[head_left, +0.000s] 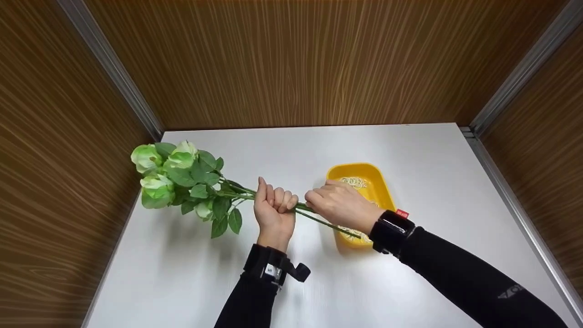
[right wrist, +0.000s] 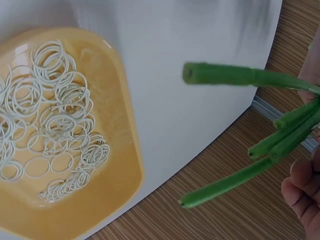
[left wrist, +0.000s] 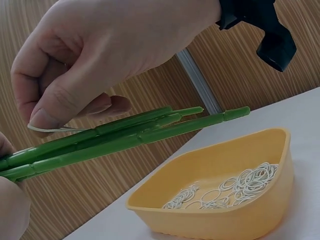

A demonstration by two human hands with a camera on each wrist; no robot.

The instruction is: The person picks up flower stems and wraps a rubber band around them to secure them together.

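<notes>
The left hand (head_left: 274, 210) is closed in a fist around the bunch of flower stems (head_left: 237, 193), held above the white table (head_left: 291, 150). On the far side of that grip, away from the right hand, the stems run out to the green-white flower heads (head_left: 159, 171) and their leaves, which hang over the table's left edge.

The right hand (head_left: 339, 204) sits just beside the left fist, on the cut-end side of the grip. In the left wrist view its thumb and fingers pinch a thin pale rubber band (left wrist: 50, 129) right against the stems (left wrist: 115, 137); whether the band already loops round the stems cannot be told from this view.

Past the right hand's pinch, the cut ends of the stems (right wrist: 240, 160) stick out free, splayed a little apart, above the yellow tray (head_left: 380, 182).

The yellow tray stands on the table directly beneath the right hand and wrist. It holds a loose heap of pale rubber bands (right wrist: 47, 125).

Wood-grain walls (head_left: 291, 59) close in the table on three sides.
</notes>
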